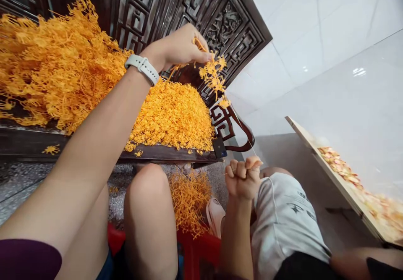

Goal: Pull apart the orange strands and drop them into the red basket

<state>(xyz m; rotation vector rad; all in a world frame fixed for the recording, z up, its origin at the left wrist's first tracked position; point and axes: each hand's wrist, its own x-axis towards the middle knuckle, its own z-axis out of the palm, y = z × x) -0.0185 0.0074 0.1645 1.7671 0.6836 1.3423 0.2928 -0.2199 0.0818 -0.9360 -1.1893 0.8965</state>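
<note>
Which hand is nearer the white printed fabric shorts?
Right. The right hand is beside the shorts; the left hand is well away, in front of the carved dark-wood backrest.

One head-worn view, facing forward and down
I look over the wearer's knees (149, 204), with left hand (185, 47) and right hand (243, 180) close in front, towards the carved bench (176, 155)

On the dark carved wooden bench (173, 154), at left, a tangled heap of orange plastic sprays (59, 61); to its right, a mound of small orange blossoms (176, 116). Down in front, a clump of bare orange stems (190, 198); far right, pinkish petal-like pieces (341, 166) on a pale wooden board (307, 140).
</note>
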